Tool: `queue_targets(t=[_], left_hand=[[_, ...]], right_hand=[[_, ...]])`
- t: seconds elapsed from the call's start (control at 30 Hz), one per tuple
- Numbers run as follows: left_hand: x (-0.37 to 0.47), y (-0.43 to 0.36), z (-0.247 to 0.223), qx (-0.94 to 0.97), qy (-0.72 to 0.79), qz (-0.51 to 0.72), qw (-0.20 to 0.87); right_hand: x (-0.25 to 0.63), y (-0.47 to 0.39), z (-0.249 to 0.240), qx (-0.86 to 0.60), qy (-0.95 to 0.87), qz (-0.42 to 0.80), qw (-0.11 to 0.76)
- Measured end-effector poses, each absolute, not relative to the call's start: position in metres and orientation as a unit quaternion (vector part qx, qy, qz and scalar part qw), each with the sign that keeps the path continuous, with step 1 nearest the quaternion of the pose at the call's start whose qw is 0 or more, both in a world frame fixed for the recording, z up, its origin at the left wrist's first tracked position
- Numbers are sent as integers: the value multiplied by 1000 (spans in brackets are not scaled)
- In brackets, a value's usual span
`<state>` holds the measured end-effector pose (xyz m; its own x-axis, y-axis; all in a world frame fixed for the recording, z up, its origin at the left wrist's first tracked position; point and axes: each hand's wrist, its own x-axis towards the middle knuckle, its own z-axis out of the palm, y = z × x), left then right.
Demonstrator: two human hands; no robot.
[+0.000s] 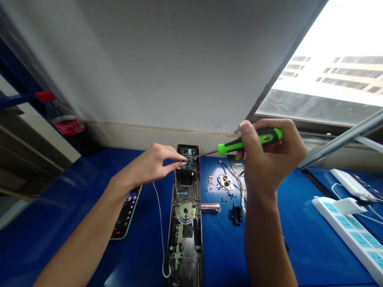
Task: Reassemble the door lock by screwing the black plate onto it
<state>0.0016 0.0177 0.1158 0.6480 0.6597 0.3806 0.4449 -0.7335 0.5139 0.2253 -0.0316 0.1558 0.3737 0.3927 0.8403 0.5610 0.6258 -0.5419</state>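
Observation:
My right hand (269, 155) is wrapped round the green and black handle of a screwdriver (227, 147), held nearly level in the air. Its thin shaft points left, and the tip meets the pinched thumb and forefinger of my left hand (158, 161). Whatever small thing sits between those fingertips is too small to make out. Below both hands lies a long, narrow lock body (187, 191), its inside exposed. A circuit board (189, 153) shows at its far end, with a round metal part and a latch mechanism nearer me.
Right of the lock body lie a copper-coloured cylinder (211, 207), several tiny screws, a metal plate with wires (226, 182) and a black plastic bracket (236, 214). A phone (128, 213) and a white cable (160, 223) lie left. A power strip (347, 227) is far right; a cola bottle (67, 123) stands left.

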Motion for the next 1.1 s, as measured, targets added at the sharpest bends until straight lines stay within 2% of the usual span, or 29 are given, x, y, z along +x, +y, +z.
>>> queue_targets(t=[0.53,0.7,0.87,1.1], left_hand=[[-1,18,115,890,299,306,156],[-2,16,117,890,305,307,143],[-1,16,118,896,312,278,147],[0,17,119,885,327,307,127]], right_hand=[[221,-32,157,-406,-535,-28,740],[225,-27,154,-422,-526,39,737],[229,-23,150,-414,-579,114,693],[220,-15,141,-370,-615,65,693]])
